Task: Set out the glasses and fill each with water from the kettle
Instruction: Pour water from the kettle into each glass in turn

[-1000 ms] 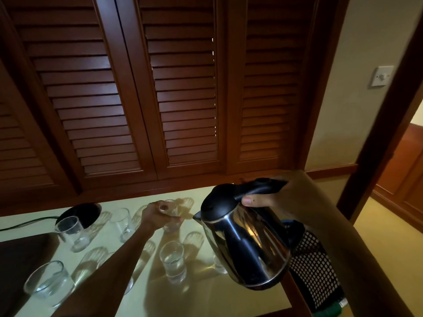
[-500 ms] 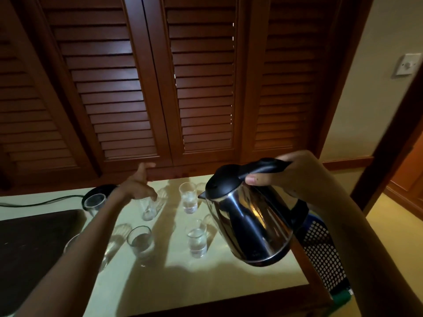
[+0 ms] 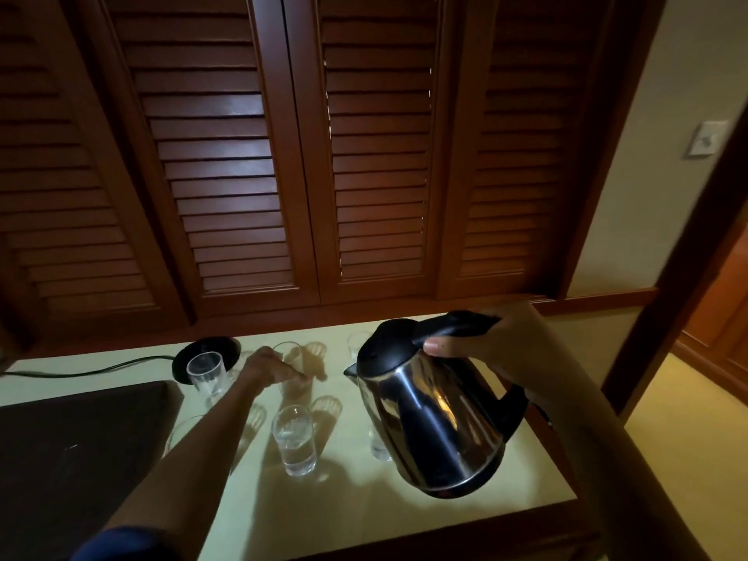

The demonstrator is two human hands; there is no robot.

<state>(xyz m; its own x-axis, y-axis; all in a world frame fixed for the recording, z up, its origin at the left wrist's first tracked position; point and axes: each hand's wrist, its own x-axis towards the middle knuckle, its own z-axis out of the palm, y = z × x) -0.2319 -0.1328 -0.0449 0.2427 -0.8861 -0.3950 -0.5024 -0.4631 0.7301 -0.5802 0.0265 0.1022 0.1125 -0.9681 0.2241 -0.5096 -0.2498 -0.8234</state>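
Observation:
My right hand (image 3: pixel 481 342) grips the black handle of a steel kettle (image 3: pixel 437 410), held tilted above the right side of the pale table (image 3: pixel 364 520), spout pointing left. My left hand (image 3: pixel 269 368) reaches across and closes around an empty glass (image 3: pixel 293 378) in the back row; the hand is blurred. A glass holding water (image 3: pixel 294 439) stands in front of it. Another empty glass (image 3: pixel 206 372) stands by the kettle base. One glass (image 3: pixel 358 344) shows behind the spout, one (image 3: pixel 380 447) is half hidden by the kettle, one (image 3: pixel 182 435) by my forearm.
The round black kettle base (image 3: pixel 214 346) with its cord (image 3: pixel 81 372) lies at the back left. A dark tray (image 3: pixel 81 459) covers the table's left part. Louvred wooden doors (image 3: pixel 364 176) rise right behind the table. A doorway opens to the right.
My left hand let go of one glass, lifted with fingers spread, then came down on another back-row glass. The kettle stays in my right hand, shifted only slightly.

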